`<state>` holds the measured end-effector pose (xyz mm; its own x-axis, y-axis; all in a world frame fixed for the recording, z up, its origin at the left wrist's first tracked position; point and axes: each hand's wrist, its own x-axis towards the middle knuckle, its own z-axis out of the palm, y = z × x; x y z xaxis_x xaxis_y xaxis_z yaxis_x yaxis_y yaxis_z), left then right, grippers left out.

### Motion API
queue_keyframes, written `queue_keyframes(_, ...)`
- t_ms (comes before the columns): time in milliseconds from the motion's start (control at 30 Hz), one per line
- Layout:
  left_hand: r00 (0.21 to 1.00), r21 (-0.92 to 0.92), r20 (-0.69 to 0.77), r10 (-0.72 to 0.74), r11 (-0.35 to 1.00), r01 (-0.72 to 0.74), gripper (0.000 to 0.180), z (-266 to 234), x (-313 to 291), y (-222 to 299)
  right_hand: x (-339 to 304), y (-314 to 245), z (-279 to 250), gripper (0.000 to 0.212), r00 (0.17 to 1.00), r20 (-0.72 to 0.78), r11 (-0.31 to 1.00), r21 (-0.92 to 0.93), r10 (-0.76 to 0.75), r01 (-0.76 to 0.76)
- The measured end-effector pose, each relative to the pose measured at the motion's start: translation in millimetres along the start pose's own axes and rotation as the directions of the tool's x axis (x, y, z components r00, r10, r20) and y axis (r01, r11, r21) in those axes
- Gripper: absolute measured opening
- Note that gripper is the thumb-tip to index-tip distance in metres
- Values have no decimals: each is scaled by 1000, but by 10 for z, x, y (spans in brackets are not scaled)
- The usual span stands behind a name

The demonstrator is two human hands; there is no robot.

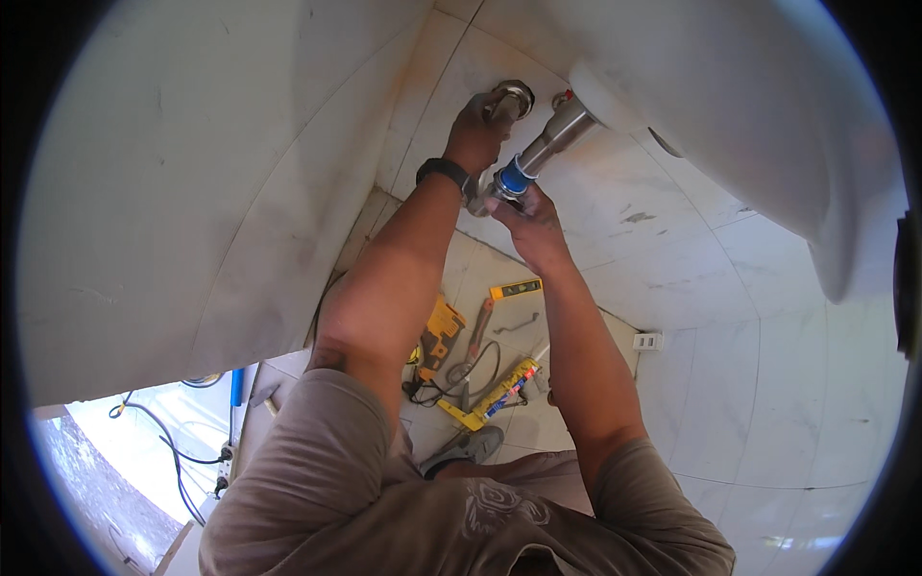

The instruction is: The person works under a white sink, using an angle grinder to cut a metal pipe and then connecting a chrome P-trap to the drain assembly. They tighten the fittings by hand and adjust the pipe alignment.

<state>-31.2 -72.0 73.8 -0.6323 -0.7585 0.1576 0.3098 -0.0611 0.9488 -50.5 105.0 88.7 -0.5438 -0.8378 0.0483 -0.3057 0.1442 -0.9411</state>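
Observation:
A chrome drain pipe (pixel 565 132) slopes down from the underside of a white washbasin (pixel 740 86). Blue wrapping (pixel 516 177) circles its lower end, where it meets the chrome drain trap (pixel 480 199). My left hand (pixel 473 139) is closed around the trap's arm, close to the round chrome wall flange (pixel 518 93). Just below the blue wrapping, my right hand (pixel 534 228) grips the trap at its joint, thumb on the near side. Part of the trap's bend is hidden behind my hands and left wrist.
On the tiled floor below lie a yellow power tool (pixel 442 331), a small yellow level (pixel 516 289), a red-handled tool (pixel 481 322) and a caulking gun with a tube (pixel 507 392). A wall outlet (pixel 647 341) is at right. Cables (pixel 178 461) hang at lower left.

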Motion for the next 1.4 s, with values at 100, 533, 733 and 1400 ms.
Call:
queue_keyframes(100, 995, -24, 84, -60, 998, 63, 58, -54, -34, 46, 2, -2, -23, 33, 1000, 1, 999, -45, 0, 0)
queue_keyframes(533, 943, -95, 315, -109, 985, 145, 61, -350, -110, -101, -12, 5, 4, 35, 999, 7, 997, 67, 31, -31)
queue_keyframes(733, 973, -7, 221, -62, 998, 65, 52, -508, -173, -136, -18, 61, 53, 40, 1000, -25, 999, 43, 0, 1)
queue_keyframes(1400, 895, 196, -81, -438, 874, 445, 27, -1019, -1303, -533, 87, 153, 269, 31, 980, -150, 991, 59, 129, -121)
